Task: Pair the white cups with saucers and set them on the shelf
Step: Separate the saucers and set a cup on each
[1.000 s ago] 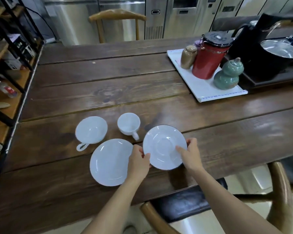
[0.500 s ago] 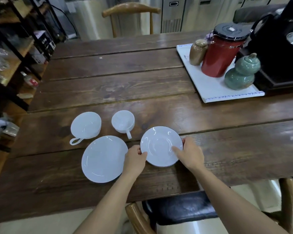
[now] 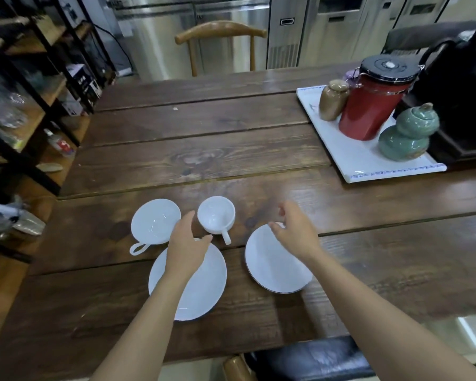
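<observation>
Two white cups stand on the wooden table (image 3: 204,160): a wide cup (image 3: 154,222) at the left with its handle toward me, and a smaller cup (image 3: 216,214) beside it, handle pointing near-right. Two white saucers lie nearer me: a large saucer (image 3: 201,287) at the left and a smaller saucer (image 3: 272,268) at the right. My left hand (image 3: 186,244) hovers open over the large saucer's far edge, fingers just left of the smaller cup. My right hand (image 3: 294,232) hovers open over the smaller saucer's far edge. Neither hand holds anything.
A black-framed wooden shelf (image 3: 25,105) with glassware and boxes stands along the table's left side. At the right, a white tray (image 3: 349,158) carries a red canister (image 3: 374,97), a brown jar and a green gourd jar (image 3: 407,133). A wooden chair (image 3: 220,37) stands across the table.
Both hands have let go of the smaller saucer, which now lies flat on the table. They have lifted and moved forward toward the smaller cup, fingers spread.
</observation>
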A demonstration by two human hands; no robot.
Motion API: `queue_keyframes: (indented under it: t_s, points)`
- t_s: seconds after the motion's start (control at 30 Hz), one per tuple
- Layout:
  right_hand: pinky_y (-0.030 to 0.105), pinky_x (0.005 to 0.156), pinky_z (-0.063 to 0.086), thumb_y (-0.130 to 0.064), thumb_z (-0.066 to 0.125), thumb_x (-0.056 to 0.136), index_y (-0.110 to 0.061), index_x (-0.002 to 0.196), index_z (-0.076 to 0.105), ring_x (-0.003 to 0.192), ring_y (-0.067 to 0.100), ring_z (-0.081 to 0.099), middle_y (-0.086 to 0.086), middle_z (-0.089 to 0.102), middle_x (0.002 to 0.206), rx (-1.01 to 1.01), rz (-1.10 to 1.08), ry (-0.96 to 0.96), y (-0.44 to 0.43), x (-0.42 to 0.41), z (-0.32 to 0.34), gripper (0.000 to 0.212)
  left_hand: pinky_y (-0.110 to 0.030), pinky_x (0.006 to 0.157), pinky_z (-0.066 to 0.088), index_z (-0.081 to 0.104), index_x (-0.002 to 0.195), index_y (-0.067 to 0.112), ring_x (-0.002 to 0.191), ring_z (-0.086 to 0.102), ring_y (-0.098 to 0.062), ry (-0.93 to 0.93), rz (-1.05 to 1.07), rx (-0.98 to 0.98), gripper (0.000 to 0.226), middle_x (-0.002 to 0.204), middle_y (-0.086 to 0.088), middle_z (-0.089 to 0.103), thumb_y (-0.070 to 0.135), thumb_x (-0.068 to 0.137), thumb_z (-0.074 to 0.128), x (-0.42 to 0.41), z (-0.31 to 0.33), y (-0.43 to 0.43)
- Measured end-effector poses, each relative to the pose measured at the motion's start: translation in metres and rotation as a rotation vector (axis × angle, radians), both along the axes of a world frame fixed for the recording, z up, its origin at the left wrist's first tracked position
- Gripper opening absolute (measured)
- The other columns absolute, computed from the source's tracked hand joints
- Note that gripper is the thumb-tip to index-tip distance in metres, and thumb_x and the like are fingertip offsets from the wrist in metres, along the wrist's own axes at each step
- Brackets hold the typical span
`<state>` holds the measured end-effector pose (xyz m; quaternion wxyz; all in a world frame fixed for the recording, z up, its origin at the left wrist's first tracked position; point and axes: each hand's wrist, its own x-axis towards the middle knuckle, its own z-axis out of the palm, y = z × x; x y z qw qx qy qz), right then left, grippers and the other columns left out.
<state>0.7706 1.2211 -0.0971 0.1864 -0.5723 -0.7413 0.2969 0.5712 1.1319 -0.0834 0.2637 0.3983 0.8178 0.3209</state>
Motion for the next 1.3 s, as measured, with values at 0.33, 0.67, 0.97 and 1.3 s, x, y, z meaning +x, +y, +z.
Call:
queue_keyframes:
  t_s: [0.33, 0.67, 0.97, 1.3]
  points:
    - [0.045, 0.111, 0.027, -0.016, 0.066, 0.078, -0.018, 0.148, 0.009, 0.135, 0.026, 0.033, 0.003, 0.035, 0.150, -0.232, 0.246, -0.052, 0.006, -0.069, -0.011, 0.090, -0.036, 0.111, 0.024, 0.017, 0.148, 0.019, 0.141, 0.026, -0.020, -0.211, -0.239, -0.061, 0.094, 0.154, 0.001, 0.029, 0.020, 0.075, 0.076, -0.031, -0.030, 0.022]
    - [0.047, 0.090, 0.050, -0.015, 0.064, 0.077, -0.017, 0.122, 0.048, 0.106, 0.022, 0.058, 0.004, 0.062, 0.115, -0.349, 0.218, 0.174, 0.012, -0.092, -0.018, 0.049, -0.032, 0.088, 0.051, 0.046, 0.129, 0.021, 0.111, 0.055, -0.014, -0.386, -0.274, 0.084, 0.072, 0.121, 0.003, 0.058, 0.005, 0.067, 0.078, -0.030, -0.032, 0.033]
    - [0.032, 0.082, 0.049, -0.011, 0.068, 0.070, -0.029, 0.126, 0.041, 0.106, 0.013, 0.053, -0.009, 0.053, 0.117, -0.270, 0.168, 0.242, 0.003, -0.041, 0.001, 0.064, -0.034, 0.092, 0.045, 0.048, 0.128, 0.028, 0.111, 0.055, -0.013, -0.315, -0.368, 0.084, 0.073, 0.122, 0.008, 0.060, 0.021, 0.064, 0.082, 0.004, -0.015, 0.039]
    - [0.031, 0.084, 0.045, -0.039, 0.060, 0.063, -0.038, 0.119, 0.042, 0.106, 0.012, 0.051, -0.008, 0.051, 0.119, -0.281, 0.105, 0.259, -0.031, 0.035, 0.020, 0.059, -0.020, 0.068, 0.040, 0.042, 0.122, 0.031, 0.099, 0.050, -0.010, -0.321, -0.450, 0.005, 0.071, 0.105, 0.019, 0.049, 0.021, 0.065, 0.082, 0.076, -0.012, 0.024]
